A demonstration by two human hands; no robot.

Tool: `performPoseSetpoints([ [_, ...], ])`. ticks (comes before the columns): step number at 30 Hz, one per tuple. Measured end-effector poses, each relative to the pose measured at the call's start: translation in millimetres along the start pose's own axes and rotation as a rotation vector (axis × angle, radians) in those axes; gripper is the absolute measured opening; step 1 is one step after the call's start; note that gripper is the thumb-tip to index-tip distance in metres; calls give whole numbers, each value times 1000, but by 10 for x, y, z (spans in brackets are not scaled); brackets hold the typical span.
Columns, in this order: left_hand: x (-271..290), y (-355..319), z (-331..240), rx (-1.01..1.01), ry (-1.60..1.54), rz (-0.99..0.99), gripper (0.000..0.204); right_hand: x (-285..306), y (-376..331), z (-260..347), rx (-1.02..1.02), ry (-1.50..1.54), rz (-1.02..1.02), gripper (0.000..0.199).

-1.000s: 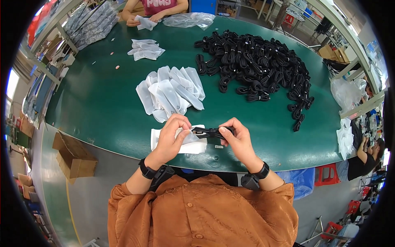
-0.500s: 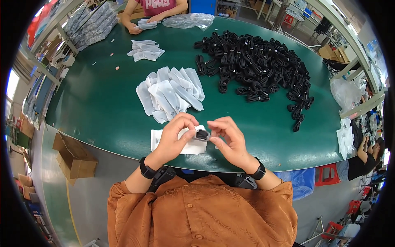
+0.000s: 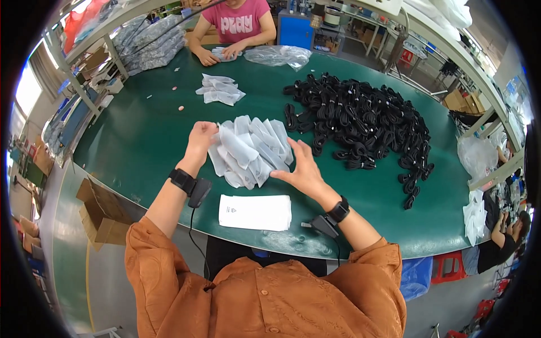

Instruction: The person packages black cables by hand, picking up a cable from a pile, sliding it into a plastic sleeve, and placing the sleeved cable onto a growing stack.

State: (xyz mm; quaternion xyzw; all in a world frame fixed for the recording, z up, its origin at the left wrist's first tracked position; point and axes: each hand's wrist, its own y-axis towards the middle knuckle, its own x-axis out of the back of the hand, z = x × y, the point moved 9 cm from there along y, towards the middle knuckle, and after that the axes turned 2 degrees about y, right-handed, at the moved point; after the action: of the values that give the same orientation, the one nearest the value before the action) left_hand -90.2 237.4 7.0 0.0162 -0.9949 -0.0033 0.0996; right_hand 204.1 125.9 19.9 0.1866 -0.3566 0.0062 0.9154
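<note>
Fingers pinched together, my left hand grips the end of a frosted white plastic bag lying on top of a pile. My right hand is open at the other side of that pile, thumb and fingers spread, close to the bags' edges. The pile is made of several similar bags, overlapping and fanned out. Between my forearms, near the table's front edge, lies a flat stack of white bags with small dark print.
A large heap of black coiled cables covers the right of the green table. Farther back lie a smaller group of bags and clear plastic. A co-worker handles bags across the table. A cardboard box stands left.
Both hands have moved forward and apart, from above the flat stack to the pile. The bag with a black thing inside has left the space between my fingers. The flat stack is now uncovered.
</note>
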Motion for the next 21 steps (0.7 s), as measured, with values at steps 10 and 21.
performPoseSetpoints([
  [10,-641,-877,129,-338,1046,481,120,-858,343,-117,-62,-278,374,118],
  [21,-556,-9,423,-185,1043,474,123,-1218,1263,-319,106,-228,352,110],
])
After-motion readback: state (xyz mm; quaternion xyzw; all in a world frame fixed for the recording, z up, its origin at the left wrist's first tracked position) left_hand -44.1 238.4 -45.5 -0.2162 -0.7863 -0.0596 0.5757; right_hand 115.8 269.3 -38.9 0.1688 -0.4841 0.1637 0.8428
